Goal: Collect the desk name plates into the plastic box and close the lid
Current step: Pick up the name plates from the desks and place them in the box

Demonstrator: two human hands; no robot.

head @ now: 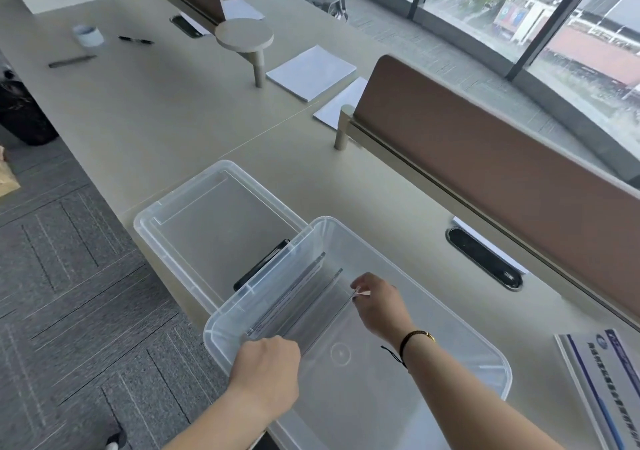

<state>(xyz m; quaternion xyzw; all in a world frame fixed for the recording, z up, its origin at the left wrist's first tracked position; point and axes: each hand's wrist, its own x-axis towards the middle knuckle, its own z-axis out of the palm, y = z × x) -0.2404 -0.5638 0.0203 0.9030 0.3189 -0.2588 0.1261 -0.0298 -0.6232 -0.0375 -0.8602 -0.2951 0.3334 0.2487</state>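
Observation:
A clear plastic box [460, 325] stands open on the desk in front of me. Its clear lid [207, 228] lies upside down to the left, partly under the box, with a black latch showing. Inside the box, clear acrylic name plates [294, 293] stand on edge against the left wall. Both hands reach into the box. My left hand [266, 366] grips the near end of one clear name plate [318, 314]. At that plate's far end, my right hand [377, 304] pinches it with its fingertips. Another name plate [609, 384] with blue print lies at the desk's right edge.
A brown divider panel [502, 172] runs along the back of the desk, with a black cable grommet [485, 259] before it. White paper stacks [311, 72], a round stand [244, 35], pens and a cup [88, 35] lie farther off. Grey carpet is to the left.

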